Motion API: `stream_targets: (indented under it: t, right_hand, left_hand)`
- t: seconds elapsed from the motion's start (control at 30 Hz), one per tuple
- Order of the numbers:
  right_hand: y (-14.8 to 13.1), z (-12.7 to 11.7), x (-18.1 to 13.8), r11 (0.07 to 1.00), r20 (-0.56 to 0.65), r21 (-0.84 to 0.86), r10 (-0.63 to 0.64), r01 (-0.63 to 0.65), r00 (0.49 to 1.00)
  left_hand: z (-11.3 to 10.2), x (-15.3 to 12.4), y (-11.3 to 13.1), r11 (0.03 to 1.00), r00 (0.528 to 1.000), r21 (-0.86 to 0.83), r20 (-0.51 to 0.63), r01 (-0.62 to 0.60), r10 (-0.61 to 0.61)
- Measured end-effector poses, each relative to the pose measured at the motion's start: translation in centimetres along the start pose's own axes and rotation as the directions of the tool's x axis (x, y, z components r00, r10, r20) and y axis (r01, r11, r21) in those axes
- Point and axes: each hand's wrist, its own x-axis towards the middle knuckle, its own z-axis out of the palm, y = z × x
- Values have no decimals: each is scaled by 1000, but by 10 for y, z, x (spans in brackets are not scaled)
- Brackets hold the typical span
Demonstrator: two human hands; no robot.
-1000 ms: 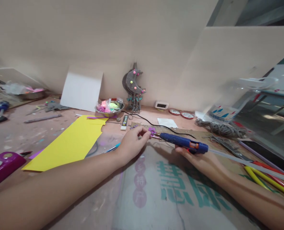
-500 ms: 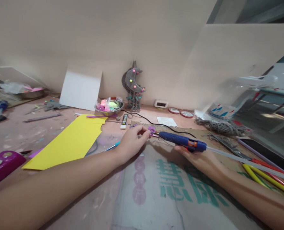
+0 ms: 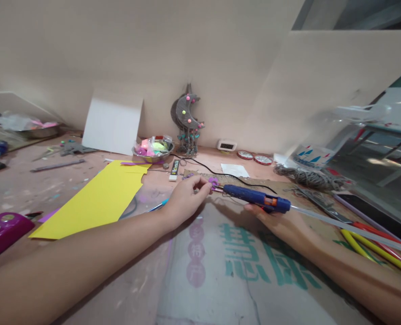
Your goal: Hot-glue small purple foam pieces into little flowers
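Between thumb and fingertips, my left hand (image 3: 188, 198) pinches a small purple piece (image 3: 214, 181), which looks like a curled or flower-like shape; its details are too small to make out. My right hand (image 3: 271, 221) is wrapped round the handle of a blue hot glue gun (image 3: 254, 197), its nozzle pointing left at the purple piece and very close to it. A long clear glue stick (image 3: 335, 225) sticks out of the gun's back end. Under both hands lies a board or sheet printed with green characters (image 3: 244, 253).
Yellow paper (image 3: 95, 203) and a magenta tool (image 3: 9, 234) lie left. Behind stand a bowl of colourful clay packs (image 3: 153, 149), a grey moon ornament (image 3: 188, 113) and a small white clock (image 3: 226, 145). Scissors (image 3: 322, 205), grey cord (image 3: 311, 178) and a phone (image 3: 376, 216) lie right.
The view has shifted very slightly. Both hands keep nearly the same pose, and the purple piece looks turned a little at the nozzle.
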Motion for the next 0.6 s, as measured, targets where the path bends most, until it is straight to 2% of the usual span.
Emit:
stream_targets:
  t: [0.2,0.6]
  right_hand:
    - [0,0,-1,1000,-51,4,-22,22,998]
    - [5,0,0,998,-51,-43,-44,42,998]
  left_hand:
    - [0,0,-1,1000,1000,12,2,-5,5]
    - [-1,0,1,1000,1000,10,-3,11,-11]
